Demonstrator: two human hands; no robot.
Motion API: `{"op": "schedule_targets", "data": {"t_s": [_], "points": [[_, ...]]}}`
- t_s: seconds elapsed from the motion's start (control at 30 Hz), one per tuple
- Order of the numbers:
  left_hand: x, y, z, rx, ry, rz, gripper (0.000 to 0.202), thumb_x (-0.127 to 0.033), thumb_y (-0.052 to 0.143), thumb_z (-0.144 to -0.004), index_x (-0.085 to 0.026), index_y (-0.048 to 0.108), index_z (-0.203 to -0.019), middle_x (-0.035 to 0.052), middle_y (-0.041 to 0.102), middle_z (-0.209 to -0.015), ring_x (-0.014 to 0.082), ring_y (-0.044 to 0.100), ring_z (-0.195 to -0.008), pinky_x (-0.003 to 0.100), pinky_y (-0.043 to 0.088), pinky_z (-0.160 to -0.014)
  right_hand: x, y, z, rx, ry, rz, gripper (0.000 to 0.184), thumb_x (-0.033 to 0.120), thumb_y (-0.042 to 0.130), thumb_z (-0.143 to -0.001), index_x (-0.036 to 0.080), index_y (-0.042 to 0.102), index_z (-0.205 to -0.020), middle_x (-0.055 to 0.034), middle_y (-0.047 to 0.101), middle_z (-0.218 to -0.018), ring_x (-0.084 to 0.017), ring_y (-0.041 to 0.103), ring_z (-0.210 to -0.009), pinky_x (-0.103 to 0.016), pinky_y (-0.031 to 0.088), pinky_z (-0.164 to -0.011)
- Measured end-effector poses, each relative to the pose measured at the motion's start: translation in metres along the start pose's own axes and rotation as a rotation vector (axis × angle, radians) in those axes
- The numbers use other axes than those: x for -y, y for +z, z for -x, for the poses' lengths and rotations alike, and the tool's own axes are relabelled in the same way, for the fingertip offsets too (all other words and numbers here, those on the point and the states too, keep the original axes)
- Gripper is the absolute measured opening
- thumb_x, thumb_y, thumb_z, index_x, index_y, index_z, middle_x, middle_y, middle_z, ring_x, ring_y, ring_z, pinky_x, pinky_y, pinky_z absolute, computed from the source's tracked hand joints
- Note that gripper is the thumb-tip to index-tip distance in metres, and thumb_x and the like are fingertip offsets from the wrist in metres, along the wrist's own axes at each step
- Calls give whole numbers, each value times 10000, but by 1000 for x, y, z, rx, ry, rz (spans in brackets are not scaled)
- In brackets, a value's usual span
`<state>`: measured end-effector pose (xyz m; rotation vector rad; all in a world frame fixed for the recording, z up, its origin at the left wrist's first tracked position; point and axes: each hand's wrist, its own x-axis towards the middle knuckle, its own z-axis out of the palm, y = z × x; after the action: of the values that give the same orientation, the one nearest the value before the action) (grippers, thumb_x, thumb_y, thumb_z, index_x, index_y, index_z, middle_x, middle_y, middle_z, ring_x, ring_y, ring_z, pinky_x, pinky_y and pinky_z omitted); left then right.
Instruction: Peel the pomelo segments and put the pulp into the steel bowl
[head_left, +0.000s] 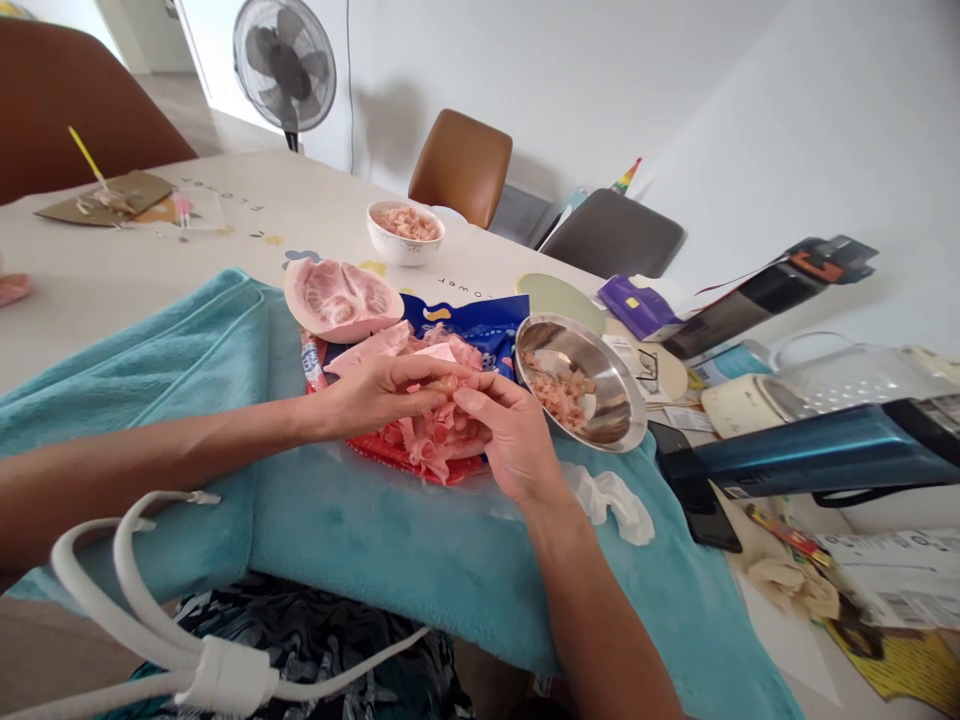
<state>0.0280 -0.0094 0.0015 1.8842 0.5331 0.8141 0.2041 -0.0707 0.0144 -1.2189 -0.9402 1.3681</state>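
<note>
Fingertips together, my left hand [386, 395] and my right hand [517, 435] pinch a small piece of pomelo flesh [448, 387], partly covered by the fingers. Beneath them lies a pile of pink pomelo membrane scraps [431, 447] on a red and blue plastic bag [487, 325]. A hollowed half of pomelo rind [341, 298] rests behind my left hand. To the right, a tilted steel bowl [619, 400] contains loose pomelo flesh [559, 390]. Farther back, a white bowl [405, 252] is filled with pomelo flesh [406, 222].
A teal towel [375, 540] covers the near table edge, with crumpled tissue [615, 505] on it. At the right are a phone [697, 490], a blue bottle [810, 450] and a dark bottle [735, 300]. White cables [142, 590] hang at lower left. A fan [285, 65] stands behind the table.
</note>
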Motion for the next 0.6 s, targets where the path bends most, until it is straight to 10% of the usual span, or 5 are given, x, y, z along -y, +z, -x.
{"op": "schedule_targets", "data": {"t_s": [0.4,0.6], "points": [[9,2,2,-174,394,-364,226,-172,618,-914,-244,695,-1115,50,684,-969,153,612,-896,274,519,-800,-8,9,6,-158,-503,516,92,252,637,-822,210,647,-741,10,659,-785,-128,602,-709,-269,509,-679],[5,4,3,-204,454,-409,116,-178,633,-907,-220,699,-993,40,702,-872,142,634,-806,260,518,-718,-5,10,10,-150,-436,477,116,254,620,-815,208,615,-709,28,644,-690,-111,578,-596,-255,469,-599]]}}
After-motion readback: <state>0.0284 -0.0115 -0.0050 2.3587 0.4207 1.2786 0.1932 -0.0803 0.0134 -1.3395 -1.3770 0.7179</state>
